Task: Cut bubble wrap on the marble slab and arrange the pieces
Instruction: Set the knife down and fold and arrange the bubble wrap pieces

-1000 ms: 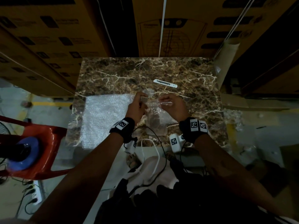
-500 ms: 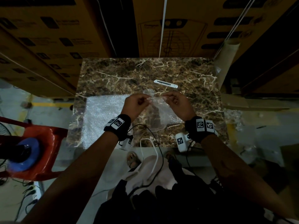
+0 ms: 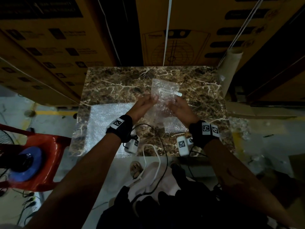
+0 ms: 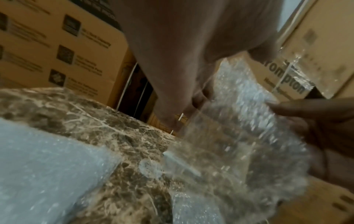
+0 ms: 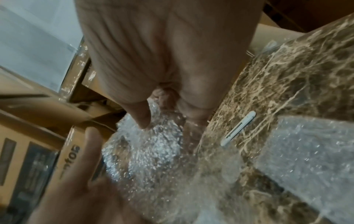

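Note:
A small clear piece of bubble wrap is held up over the brown marble slab, between both hands. My left hand pinches its left edge and my right hand pinches its right edge. The right wrist view shows my thumb and fingers closed on the piece. A white cutter lies on the slab behind the piece, mostly seen through it, and shows plainly as the cutter in the right wrist view. A large bubble wrap sheet lies flat at the slab's left. Another cut piece lies under my right wrist.
Cardboard boxes stand stacked behind and left of the slab. A cardboard tube leans at the back right corner. A red plastic chair stands to the left. Cables hang over the slab's near edge.
Both hands have turned the small piece up and carried it away from me. It hung down toward the near edge; now it rises beyond my fingers and covers the cutter.

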A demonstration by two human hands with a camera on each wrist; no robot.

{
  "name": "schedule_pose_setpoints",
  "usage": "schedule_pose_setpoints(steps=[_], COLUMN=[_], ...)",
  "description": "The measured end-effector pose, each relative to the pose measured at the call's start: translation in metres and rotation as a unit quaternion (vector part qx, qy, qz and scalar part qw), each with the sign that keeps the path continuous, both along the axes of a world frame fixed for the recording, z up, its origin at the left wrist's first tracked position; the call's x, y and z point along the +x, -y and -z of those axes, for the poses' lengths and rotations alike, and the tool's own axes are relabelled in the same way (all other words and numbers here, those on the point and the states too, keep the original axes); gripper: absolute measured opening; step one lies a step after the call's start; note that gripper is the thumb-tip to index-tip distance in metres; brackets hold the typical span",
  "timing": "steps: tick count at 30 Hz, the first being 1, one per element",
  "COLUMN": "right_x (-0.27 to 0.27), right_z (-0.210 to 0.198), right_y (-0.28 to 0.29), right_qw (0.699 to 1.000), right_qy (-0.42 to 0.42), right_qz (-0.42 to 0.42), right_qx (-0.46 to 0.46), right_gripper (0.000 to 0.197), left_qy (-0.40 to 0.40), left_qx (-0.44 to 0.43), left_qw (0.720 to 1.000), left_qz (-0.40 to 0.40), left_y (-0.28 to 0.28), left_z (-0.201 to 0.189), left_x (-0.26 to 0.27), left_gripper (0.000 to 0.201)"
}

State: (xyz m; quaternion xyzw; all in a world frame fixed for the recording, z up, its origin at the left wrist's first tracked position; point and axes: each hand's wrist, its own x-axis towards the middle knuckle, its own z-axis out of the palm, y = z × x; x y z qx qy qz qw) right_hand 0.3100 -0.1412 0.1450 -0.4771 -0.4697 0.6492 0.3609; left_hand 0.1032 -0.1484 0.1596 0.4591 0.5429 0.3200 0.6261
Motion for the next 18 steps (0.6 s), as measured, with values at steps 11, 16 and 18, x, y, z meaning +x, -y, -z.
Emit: schedule_pose_setpoints(steps=[11, 16, 18], right_x=[-0.013, -0.013, -0.008], right_z=[0.010, 0.016, 0.015], right_y=[0.006, 0.008, 0.008], right_qw=[0.999, 0.998, 0.998], right_qy=[0.037, 0.049, 0.053], right_qz=[0.021, 0.021, 0.025], right_qx=[-0.022, -0.016, -0.034], right_gripper=[0.054, 0.050, 0.053], left_qy=[-0.049, -0.046, -0.019], left_qx=[0.075, 0.037, 0.013], left_qw=[0.982, 0.992, 0.996], left_qz=[-0.164, -0.113, -0.085], left_y=[0.009, 0.012, 0.012], left_z=[0.014, 0.014, 0.013], left_x=[0.011, 0.001, -0.004], left_gripper=[0.031, 0.040, 0.045])
